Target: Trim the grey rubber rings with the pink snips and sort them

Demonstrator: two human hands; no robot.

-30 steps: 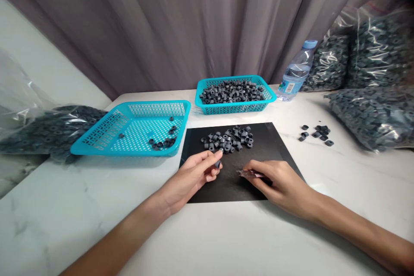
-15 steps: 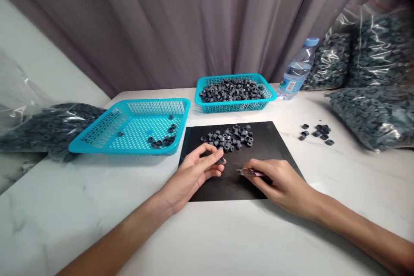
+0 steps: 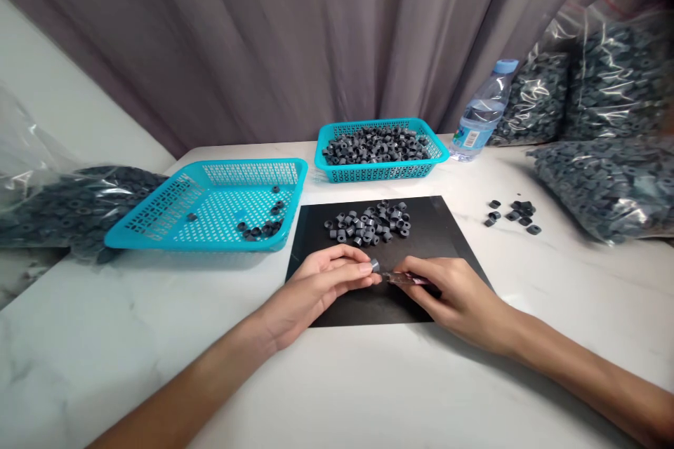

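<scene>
Between the thumb and fingers of my left hand (image 3: 329, 280) is a small dark grey plastic ring (image 3: 374, 265). My right hand (image 3: 456, 291) is closed around a utility knife (image 3: 405, 279), its worn metal end pointing left. That end is close to the ring; whether they touch I cannot tell. Both hands are over a black mat (image 3: 358, 309). A pile of similar grey rings (image 3: 368, 224) lies on the mat just beyond my fingers.
A blue basket (image 3: 200, 247) at left holds several rings; another blue basket (image 3: 384, 174) behind is heaped with them. Loose rings (image 3: 519, 210) lie right of the mat. A water bottle (image 3: 479, 116) and filled plastic bags (image 3: 611, 182) stand at right, another bag (image 3: 84, 203) at far left.
My left hand has moved slightly right, bringing the ring up to the knife's end, and the ring now shows more at the fingertips. My right hand has stayed almost still.
</scene>
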